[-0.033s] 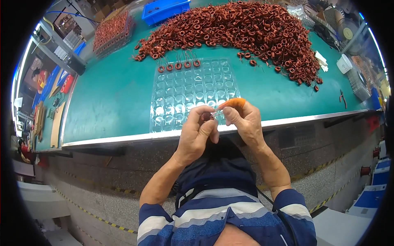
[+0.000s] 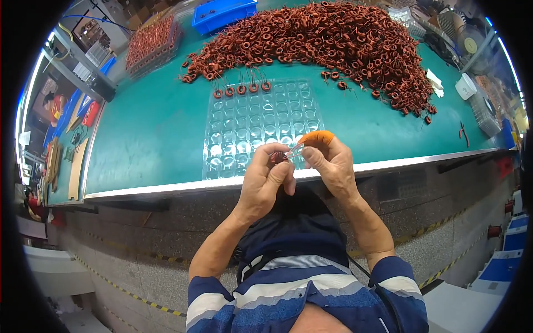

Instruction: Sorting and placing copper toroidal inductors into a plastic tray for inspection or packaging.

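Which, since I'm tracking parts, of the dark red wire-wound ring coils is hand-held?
The ring coil in the left hand; those in the clear plastic tray or red-brown pile lie unheld.

This is a factory workshop, seen at a hand-assembly station along a green-topped workbench (image 2: 150,127) edged in metal. Bulk production shows in the great heap of reddish wire-wound rings (image 2: 338,41) between twelve and one o'clock, the clear pocketed tray (image 2: 264,119) nearer the middle, the filled ring trays (image 2: 157,62) between ten and eleven, and the pliers (image 2: 464,133) at three. Yellow-and-black marking tape (image 2: 164,308) crosses the speckled floor (image 2: 150,277) toward seven, and boxy blue-and-white units (image 2: 511,250) stand near four.
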Action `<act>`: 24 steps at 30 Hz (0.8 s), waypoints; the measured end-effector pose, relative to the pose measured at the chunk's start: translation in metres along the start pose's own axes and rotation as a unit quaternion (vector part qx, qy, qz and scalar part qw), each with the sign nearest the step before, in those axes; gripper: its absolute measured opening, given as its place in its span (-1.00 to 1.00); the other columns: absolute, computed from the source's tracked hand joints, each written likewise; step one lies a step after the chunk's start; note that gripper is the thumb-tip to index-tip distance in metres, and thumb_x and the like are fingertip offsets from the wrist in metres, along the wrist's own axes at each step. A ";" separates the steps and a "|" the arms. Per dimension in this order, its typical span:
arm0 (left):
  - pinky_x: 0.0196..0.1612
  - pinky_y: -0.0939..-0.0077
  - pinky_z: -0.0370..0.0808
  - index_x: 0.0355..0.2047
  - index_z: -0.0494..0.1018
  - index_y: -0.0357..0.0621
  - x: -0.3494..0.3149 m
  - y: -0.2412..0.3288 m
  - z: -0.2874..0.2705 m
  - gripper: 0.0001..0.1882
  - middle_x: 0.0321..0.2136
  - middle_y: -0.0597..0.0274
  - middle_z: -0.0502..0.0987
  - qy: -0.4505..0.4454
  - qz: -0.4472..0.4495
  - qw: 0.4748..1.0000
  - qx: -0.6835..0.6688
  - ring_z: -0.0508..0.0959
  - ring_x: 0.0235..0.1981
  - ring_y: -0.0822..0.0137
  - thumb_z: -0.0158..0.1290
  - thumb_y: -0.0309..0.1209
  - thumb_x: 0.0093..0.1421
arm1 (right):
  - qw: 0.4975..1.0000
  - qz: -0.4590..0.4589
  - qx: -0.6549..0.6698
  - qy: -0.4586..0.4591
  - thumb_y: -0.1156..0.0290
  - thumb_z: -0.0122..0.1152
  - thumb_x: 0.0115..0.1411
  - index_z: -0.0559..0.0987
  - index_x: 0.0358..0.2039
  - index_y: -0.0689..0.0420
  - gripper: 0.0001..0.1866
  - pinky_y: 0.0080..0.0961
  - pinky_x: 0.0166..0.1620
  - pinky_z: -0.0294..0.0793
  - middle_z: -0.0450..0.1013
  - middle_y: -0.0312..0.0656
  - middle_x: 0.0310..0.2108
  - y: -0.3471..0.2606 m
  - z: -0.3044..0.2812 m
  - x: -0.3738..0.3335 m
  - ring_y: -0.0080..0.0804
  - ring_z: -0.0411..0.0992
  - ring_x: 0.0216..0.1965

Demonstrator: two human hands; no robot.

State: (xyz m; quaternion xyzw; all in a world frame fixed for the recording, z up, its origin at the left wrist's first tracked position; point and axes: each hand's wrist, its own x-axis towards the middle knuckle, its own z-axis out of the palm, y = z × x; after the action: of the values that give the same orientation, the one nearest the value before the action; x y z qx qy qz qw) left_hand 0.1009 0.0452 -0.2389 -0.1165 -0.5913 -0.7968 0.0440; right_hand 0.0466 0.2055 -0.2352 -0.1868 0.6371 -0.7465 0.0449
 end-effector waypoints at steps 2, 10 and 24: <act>-0.48 0.57 0.43 0.01 0.18 -0.26 0.000 0.004 -0.003 -0.65 -0.56 0.20 0.34 -0.024 -0.028 0.999 -0.012 0.43 -0.59 0.37 -0.16 -0.25 0.39 | 0.999 -0.009 0.031 -0.011 0.29 0.28 0.20 0.49 -0.07 0.28 -0.61 -0.70 -0.34 0.44 0.51 -0.27 -0.35 0.003 0.001 -0.002 -0.68 0.41 -0.45; -0.59 0.63 0.33 -0.17 0.34 -0.26 0.006 -0.002 -0.014 -0.73 -0.63 0.33 0.37 -0.056 -0.075 0.989 0.111 0.40 -0.64 0.52 -0.14 -0.26 0.38 | 0.987 0.142 0.065 -0.040 0.32 0.24 0.23 0.56 -0.24 0.25 -0.76 -0.75 -0.53 0.38 0.44 -0.33 -0.56 0.003 -0.007 -0.003 -0.69 0.37 -0.60; -0.59 0.66 0.30 -0.11 0.25 -0.19 -0.001 -0.014 0.001 -0.83 -0.62 0.31 0.26 0.044 -0.053 0.998 0.001 0.29 -0.68 0.50 -0.16 -0.37 0.39 | 0.988 0.005 0.008 0.154 0.34 0.14 0.29 0.53 -0.24 0.26 -0.78 -0.75 -0.50 0.32 0.44 -0.30 -0.56 0.006 0.005 -0.007 -0.64 0.41 -0.58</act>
State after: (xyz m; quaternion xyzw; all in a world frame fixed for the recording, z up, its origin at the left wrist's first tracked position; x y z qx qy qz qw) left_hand 0.0989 0.0499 -0.2517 -0.0500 -0.5949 -0.8017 0.0280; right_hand 0.0539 0.2015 -0.2424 -0.0661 0.6316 -0.7709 -0.0491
